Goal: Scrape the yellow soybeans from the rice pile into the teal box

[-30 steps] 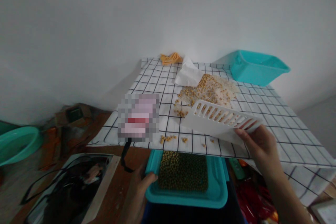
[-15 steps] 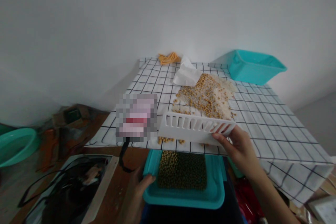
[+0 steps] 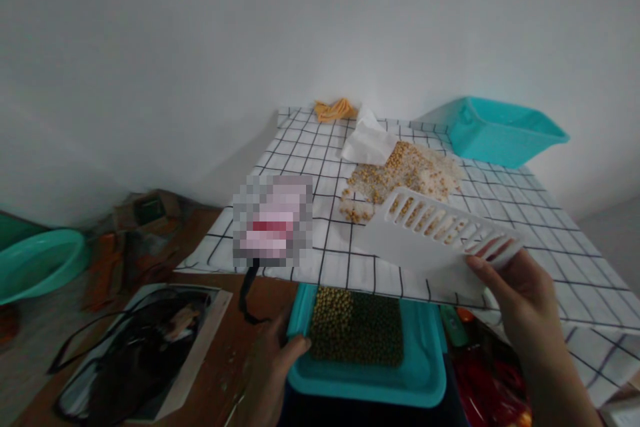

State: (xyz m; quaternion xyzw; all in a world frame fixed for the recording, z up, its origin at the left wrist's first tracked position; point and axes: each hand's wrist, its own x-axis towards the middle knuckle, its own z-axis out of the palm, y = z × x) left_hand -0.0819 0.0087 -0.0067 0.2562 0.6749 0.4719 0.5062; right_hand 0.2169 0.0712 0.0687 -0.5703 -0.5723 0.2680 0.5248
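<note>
My right hand (image 3: 525,290) pinches the right end of a white slotted plastic panel (image 3: 415,240), tilted over the front of the table with its left end higher. Behind the panel, a spread of yellow beans mixed with pale grains (image 3: 380,177) lies on the cloth, partly hidden by it. Below the table edge, my left hand (image 3: 277,363) grips the left rim of a teal plastic container (image 3: 370,390), thumb over the rim. Inside it are yellow beans (image 3: 331,310) on the left and dark green beans (image 3: 377,330) beside and below them.
On the checked tablecloth (image 3: 295,147) are a white crumpled sheet (image 3: 367,140), an orange cloth (image 3: 335,110) and a teal bin (image 3: 500,133) at the back right. A blurred-out pink item (image 3: 275,220) lies front left. A green basin (image 3: 45,263) stands far left.
My right hand has moved right and tilted the panel, raising its left end. The yellow beans seen at the table's front edge no longer show there. My left hand keeps its grip on the container.
</note>
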